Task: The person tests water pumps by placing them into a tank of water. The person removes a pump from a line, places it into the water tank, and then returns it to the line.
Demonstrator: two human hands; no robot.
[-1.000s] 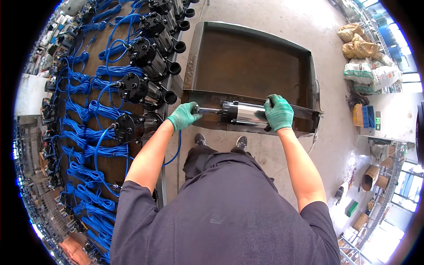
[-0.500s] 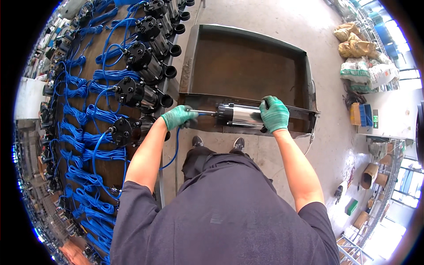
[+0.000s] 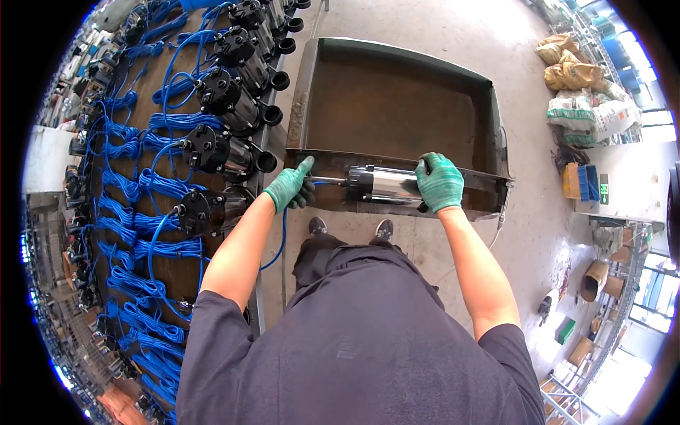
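Note:
A silver cylindrical pump with a black end (image 3: 386,185) lies crosswise on the near ledge of the metal tank (image 3: 392,51). My right hand (image 3: 440,182), in a green glove, is closed over the pump's right end. From the black end a thin metal rod (image 3: 327,179) reaches left to my left hand (image 3: 286,187), gloved the same. There the fingers curl around the rod's end, and the thumb points up, away from them. A blue cable (image 3: 284,230) passes by the left hand and hangs below it; the palm hides where it runs.
Several similar pumps (image 3: 225,154) line the bench edge at left, with bundled blue cables (image 3: 173,185) behind them. The tank holds brownish water. Sacks (image 3: 591,113), blue and yellow bins (image 3: 586,183) and a cardboard tube (image 3: 593,280) stand at right.
My left thumb has lifted away from the rod, and that hand has shifted slightly left. My right hand and the pump stay in place.

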